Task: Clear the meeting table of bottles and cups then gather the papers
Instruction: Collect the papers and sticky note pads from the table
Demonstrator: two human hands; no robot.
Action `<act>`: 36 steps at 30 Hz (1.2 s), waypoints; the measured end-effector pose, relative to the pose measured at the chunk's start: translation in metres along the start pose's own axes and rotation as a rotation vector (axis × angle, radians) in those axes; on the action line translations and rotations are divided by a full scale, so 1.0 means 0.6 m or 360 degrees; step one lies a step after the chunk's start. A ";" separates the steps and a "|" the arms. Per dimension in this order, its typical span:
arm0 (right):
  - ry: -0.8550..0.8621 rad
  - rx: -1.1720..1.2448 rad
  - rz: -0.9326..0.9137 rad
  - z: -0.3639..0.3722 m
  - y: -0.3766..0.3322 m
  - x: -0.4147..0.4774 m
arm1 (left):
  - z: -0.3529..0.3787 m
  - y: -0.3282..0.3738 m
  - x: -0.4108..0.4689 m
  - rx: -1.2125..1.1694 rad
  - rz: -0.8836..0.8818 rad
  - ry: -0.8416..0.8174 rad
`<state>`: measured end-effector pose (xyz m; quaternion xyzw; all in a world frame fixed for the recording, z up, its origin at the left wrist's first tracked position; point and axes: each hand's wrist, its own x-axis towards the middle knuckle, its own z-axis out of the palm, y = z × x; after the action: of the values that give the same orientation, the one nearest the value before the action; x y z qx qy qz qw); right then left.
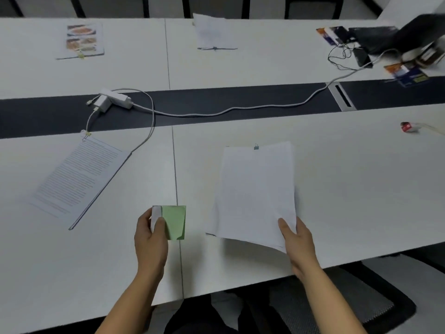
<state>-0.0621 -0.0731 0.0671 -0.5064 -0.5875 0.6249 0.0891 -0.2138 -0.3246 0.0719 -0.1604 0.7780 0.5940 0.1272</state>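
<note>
My left hand (pixel 150 239) grips a green and white paper cup (pixel 172 221) just above the near table edge. My right hand (pixel 297 242) pinches the near right corner of a clipped stack of blank white papers (pixel 255 191) and lifts that corner off the table. A printed, clipped document (pixel 79 177) lies at an angle to the left. On the far side lie a colour-printed sheet (pixel 83 39) and another clipped white stack (pixel 212 32).
A white power strip (pixel 113 100) with cables lies on the dark centre strip (pixel 240 102) of the white table (pixel 361 177). Booklets, black devices and wires (pixel 375 44) crowd the far right. A small red object (pixel 407 127) sits at right. A black chair (pixel 337 307) stands below me.
</note>
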 end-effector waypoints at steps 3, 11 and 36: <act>-0.0078 0.0076 -0.0207 -0.036 -0.023 -0.059 | -0.032 0.025 -0.053 -0.0158 0.0111 0.0138; -0.0439 0.0002 -0.0494 -0.112 0.016 -0.135 | -0.108 -0.030 -0.285 -0.0574 0.0257 0.0767; -0.1922 -0.0573 -0.0826 0.385 0.301 -0.929 | -0.910 -0.432 -0.843 -0.1038 -0.0018 0.2483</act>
<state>0.1177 -0.6683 0.1658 0.0816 -0.7316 0.6487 -0.1931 0.3497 -0.8645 0.1823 -0.5571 0.4317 0.5071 -0.4961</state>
